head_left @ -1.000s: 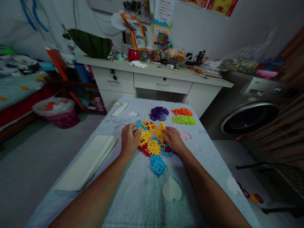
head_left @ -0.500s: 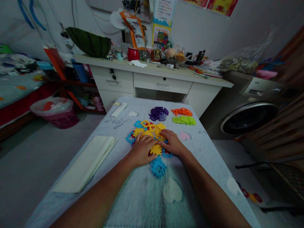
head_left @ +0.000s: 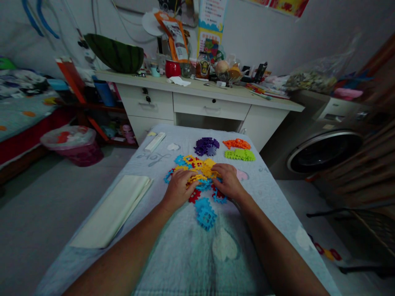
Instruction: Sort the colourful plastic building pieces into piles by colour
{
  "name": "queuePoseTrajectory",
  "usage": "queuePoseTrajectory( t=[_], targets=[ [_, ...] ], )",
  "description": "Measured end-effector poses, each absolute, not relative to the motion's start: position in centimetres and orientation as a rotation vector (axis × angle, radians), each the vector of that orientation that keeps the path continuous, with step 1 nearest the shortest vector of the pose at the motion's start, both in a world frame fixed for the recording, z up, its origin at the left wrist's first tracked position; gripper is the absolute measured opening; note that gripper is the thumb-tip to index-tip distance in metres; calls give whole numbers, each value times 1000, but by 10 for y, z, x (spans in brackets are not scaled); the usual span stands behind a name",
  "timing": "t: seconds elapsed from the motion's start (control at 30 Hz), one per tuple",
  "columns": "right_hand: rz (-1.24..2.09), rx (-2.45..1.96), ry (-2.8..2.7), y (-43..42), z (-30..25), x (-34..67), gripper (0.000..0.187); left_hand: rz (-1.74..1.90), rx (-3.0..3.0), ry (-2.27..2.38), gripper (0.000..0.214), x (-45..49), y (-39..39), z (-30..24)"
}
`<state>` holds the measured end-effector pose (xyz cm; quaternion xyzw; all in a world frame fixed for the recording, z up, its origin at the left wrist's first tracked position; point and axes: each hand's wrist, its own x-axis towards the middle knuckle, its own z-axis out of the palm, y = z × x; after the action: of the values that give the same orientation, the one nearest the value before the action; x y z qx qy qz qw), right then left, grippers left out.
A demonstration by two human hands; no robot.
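A mixed pile of notched plastic building pieces in yellow, blue and red lies on the cloth-covered table. My left hand [head_left: 179,188] is closed on yellow building pieces [head_left: 194,179], thumb low and fingers above. At the pile's right side, my right hand [head_left: 228,181] curls its fingers and thumb round more yellow building pieces [head_left: 210,170]. Blue pieces [head_left: 204,185] show between the hands, and a red piece [head_left: 194,196] sits just below my left thumb. Nearer me lie several blue building pieces [head_left: 206,216]. The palms hide part of the pile.
Beyond the pile are groups of purple pieces [head_left: 206,146], orange pieces [head_left: 236,143] and green pieces [head_left: 240,155]. A folded pale cloth [head_left: 112,211] and a white oblong object [head_left: 155,142] lie on the left. A cluttered desk [head_left: 212,96] stands behind, a washing machine [head_left: 324,135] to the right.
My hands have drawn apart slightly, the right one moving right. The yellow piece near the front has shifted from its spot, uncovering red and blue pieces. Both hands have closed more round yellow pieces.
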<state>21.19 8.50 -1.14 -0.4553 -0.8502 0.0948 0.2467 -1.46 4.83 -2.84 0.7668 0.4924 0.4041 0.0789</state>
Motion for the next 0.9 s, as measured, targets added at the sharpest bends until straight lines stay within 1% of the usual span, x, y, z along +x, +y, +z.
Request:
queuePoseTrajectory(
  t=[0.13, 0.2, 0.3, 0.33, 0.5, 0.57, 0.63, 0.77, 0.9],
  targets=[
    [373, -1017, -2387, 74, -1, 196, 43, 1256, 2165, 1542, 11, -12, 46, -26],
    [433, -1024, -2382, 71, 0, 188, 39, 1257, 2102, 1542, 13, -11, 43, -24],
    [474, -1077, -2360, 70, -4, 182, 30, 1250, 2008, 1507, 15, -10, 39, -20],
    [486, -1083, -2351, 71, -5, 182, 31, 1258, 1980, 1498, 16, -11, 38, -19],
    [541, -1132, -2241, 72, -6, 189, 53, 1359, 1868, 1555, 20, -16, 39, -17],
    [562, -1134, -2225, 72, -4, 190, 55, 1356, 1844, 1616, 27, -18, 42, -20],
    [574, -1087, -2243, 71, -2, 190, 51, 1370, 1844, 1662, 29, -20, 45, -23],
    [566, -933, -2272, 72, 1, 191, 41, 1487, 1919, 1706, 28, -25, 50, -24],
    [534, -1020, -2207, 76, 1, 197, 33, 1507, 1999, 1775, 28, -29, 52, -23]
  ],
)
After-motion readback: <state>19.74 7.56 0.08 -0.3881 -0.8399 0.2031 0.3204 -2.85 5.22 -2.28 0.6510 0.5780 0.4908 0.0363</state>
